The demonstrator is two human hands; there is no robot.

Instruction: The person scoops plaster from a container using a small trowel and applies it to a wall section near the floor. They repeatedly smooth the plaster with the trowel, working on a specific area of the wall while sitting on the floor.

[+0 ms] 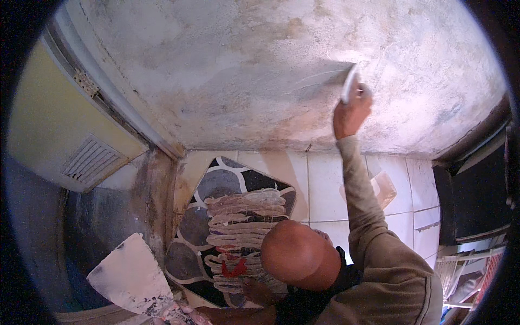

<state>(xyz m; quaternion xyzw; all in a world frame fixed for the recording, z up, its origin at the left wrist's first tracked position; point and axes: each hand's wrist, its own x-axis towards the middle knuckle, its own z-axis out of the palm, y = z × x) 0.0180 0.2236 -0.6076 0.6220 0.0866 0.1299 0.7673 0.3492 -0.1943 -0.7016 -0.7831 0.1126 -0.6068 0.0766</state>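
Note:
My right hand [353,111] reaches up to the stained, whitish wall [244,70]. Its fingers are closed around a thin, pale flat scraper [350,84], seen almost edge-on and slightly blurred, with its edge at the wall's surface. Faint curved marks run over the rough coating beside it. At the lower left, my left hand [189,315] grips a wide putty knife [132,271]. Its broad blade is covered with pale paste, and dark, crusty smears show near the handle. Part of the left hand is cut off by the lower edge.
A grey, black and white patterned mat [189,260] bears a striped woven rug [246,211]. White tiles [325,168] run along the wall's foot, with a pale translucent container [383,189] there. A vented yellowish door [70,124] stands left; a dark cabinet [482,189] and white rack [466,265] stand right.

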